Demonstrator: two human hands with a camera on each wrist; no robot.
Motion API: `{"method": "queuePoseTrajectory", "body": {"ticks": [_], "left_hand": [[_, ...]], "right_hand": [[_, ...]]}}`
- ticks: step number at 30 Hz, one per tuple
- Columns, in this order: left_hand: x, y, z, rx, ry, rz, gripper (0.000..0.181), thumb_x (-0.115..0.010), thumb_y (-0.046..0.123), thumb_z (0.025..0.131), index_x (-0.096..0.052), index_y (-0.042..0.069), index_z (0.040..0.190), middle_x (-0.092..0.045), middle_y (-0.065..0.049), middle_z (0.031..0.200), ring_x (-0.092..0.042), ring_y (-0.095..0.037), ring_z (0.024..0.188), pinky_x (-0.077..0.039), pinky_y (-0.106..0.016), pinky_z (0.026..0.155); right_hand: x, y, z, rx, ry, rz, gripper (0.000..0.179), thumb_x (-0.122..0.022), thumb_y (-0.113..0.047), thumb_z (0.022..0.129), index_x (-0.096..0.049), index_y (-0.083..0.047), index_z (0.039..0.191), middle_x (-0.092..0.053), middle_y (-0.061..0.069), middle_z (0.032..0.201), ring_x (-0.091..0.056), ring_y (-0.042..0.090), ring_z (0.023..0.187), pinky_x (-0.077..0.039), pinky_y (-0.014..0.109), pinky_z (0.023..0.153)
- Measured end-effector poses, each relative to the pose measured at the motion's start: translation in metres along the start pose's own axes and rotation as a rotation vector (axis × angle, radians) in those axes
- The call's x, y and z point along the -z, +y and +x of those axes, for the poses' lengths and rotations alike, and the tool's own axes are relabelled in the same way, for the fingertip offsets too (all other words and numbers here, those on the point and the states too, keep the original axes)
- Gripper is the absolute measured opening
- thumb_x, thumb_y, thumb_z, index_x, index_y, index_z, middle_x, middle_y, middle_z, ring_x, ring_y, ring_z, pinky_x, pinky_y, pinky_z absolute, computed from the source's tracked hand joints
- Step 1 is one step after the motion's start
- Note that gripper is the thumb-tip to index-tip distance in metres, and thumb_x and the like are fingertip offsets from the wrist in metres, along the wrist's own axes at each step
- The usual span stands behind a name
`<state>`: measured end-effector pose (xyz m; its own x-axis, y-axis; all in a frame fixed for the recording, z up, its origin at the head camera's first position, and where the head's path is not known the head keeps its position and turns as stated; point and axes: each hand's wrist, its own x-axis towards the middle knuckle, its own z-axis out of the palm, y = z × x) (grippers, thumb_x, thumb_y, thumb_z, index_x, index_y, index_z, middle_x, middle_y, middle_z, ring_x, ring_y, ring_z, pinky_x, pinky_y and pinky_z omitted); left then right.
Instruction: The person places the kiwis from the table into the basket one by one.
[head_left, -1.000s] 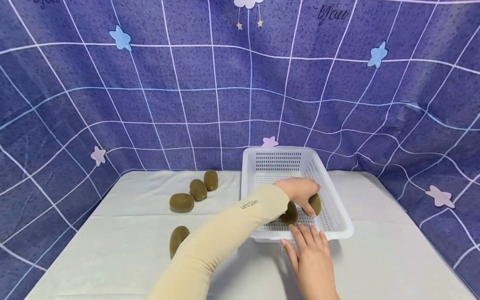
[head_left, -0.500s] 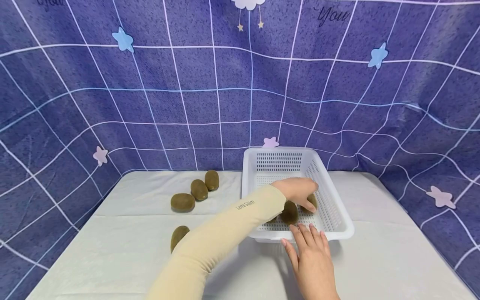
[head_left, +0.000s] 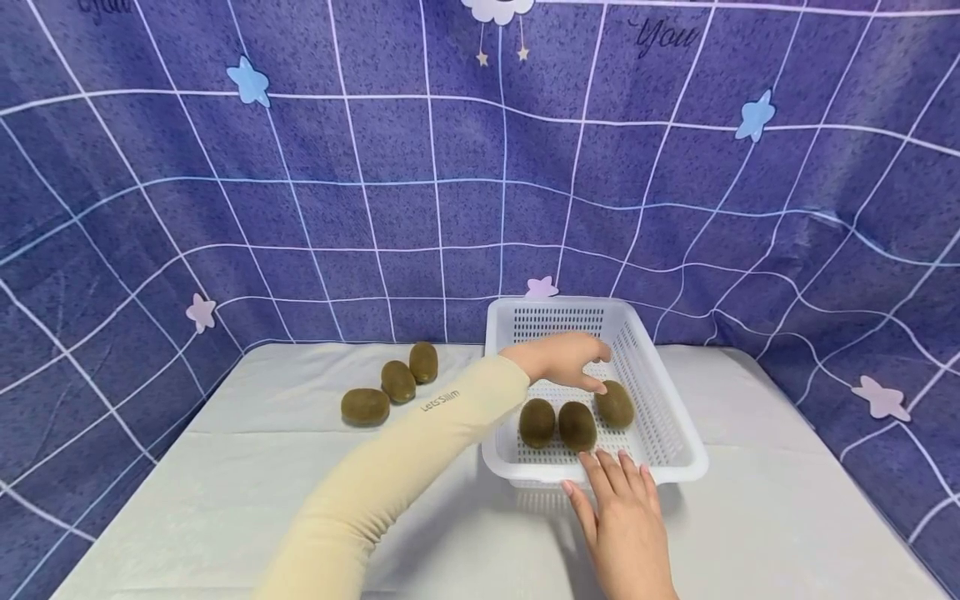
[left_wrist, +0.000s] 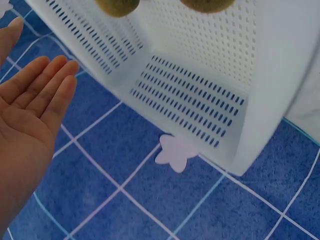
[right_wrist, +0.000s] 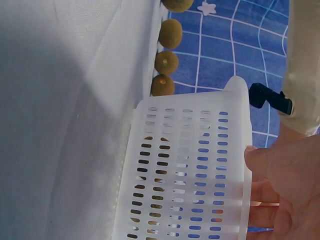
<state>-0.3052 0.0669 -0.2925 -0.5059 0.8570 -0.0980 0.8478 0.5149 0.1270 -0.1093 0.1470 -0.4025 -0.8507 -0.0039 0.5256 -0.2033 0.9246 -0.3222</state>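
Observation:
My left hand point(head_left: 566, 358) hovers over the white plastic basket point(head_left: 678, 417), fingers loosely extended and holding nothing; its bare palm shows in the left wrist view. Just below its thumb, a kiwi point(head_left: 614, 405) lies in the basket. Two more kiwis, one in the middle point(head_left: 577, 427) and one at the left point(head_left: 537, 423), lie beside it near the front wall. My right hand point(head_left: 626, 525) holds the basket's front rim. Its fingers reach over the rim to the inside and its thumb stays on the outer side, as the right wrist view point(right_wrist: 280, 185) shows.
On the white cloth point(head_left: 247, 492) left of the basket lie three kiwis: one sideways point(head_left: 365, 407), one in the middle point(head_left: 398, 381), one at the back point(head_left: 423, 362). Behind stands a purple-blue curtain point(head_left: 390, 208). My left sleeve point(head_left: 397, 467) crosses the table.
My left hand has let go of the right-hand kiwi in the basket and moved left and up from it. The sleeve now covers the kiwi at the front left. My right hand has stayed put.

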Motion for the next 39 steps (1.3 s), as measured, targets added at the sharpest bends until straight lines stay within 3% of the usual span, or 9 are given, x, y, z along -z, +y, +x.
{"method": "queuePoseTrajectory", "body": {"ticks": [7, 18, 31, 39], "left_hand": [[0.016, -0.01, -0.021, -0.032, 0.057, -0.032, 0.047, -0.064, 0.027, 0.093, -0.055, 0.002, 0.132, -0.059, -0.009, 0.131, -0.056, -0.018, 0.119, -0.039, -0.023, 0.104], [0.028, -0.038, -0.059, 0.021, 0.15, -0.134, 0.045, -0.065, 0.023, 0.093, -0.056, 0.0, 0.13, -0.06, -0.011, 0.13, -0.056, -0.021, 0.119, -0.04, -0.028, 0.104], [0.02, -0.079, -0.11, 0.106, 0.211, -0.12, 0.044, -0.066, 0.022, 0.091, -0.057, -0.003, 0.127, -0.062, -0.016, 0.124, -0.058, -0.027, 0.115, -0.043, -0.036, 0.102], [0.011, -0.098, -0.143, 0.236, 0.237, -0.132, 0.045, -0.067, 0.021, 0.09, -0.058, -0.006, 0.125, -0.061, -0.019, 0.124, -0.058, -0.031, 0.115, -0.044, -0.04, 0.101]], "right_hand": [[-0.002, 0.0, -0.001, 0.008, 0.028, 0.009, 0.043, -0.069, -0.032, 0.088, -0.064, -0.005, 0.121, -0.062, 0.018, 0.123, -0.049, 0.045, 0.122, -0.03, 0.062, 0.104], [0.0, 0.0, -0.001, -0.009, 0.005, 0.008, 0.044, -0.07, -0.031, 0.087, -0.064, -0.004, 0.122, -0.061, 0.019, 0.124, -0.048, 0.045, 0.123, -0.029, 0.063, 0.104], [0.0, 0.001, -0.001, -0.008, -0.004, 0.008, 0.044, -0.068, -0.033, 0.088, -0.063, -0.005, 0.123, -0.061, 0.018, 0.126, -0.046, 0.044, 0.125, -0.028, 0.062, 0.105], [0.0, 0.001, -0.001, -0.009, -0.002, 0.015, 0.044, -0.069, -0.031, 0.088, -0.063, -0.004, 0.122, -0.061, 0.019, 0.125, -0.046, 0.045, 0.125, -0.028, 0.062, 0.105]]}}
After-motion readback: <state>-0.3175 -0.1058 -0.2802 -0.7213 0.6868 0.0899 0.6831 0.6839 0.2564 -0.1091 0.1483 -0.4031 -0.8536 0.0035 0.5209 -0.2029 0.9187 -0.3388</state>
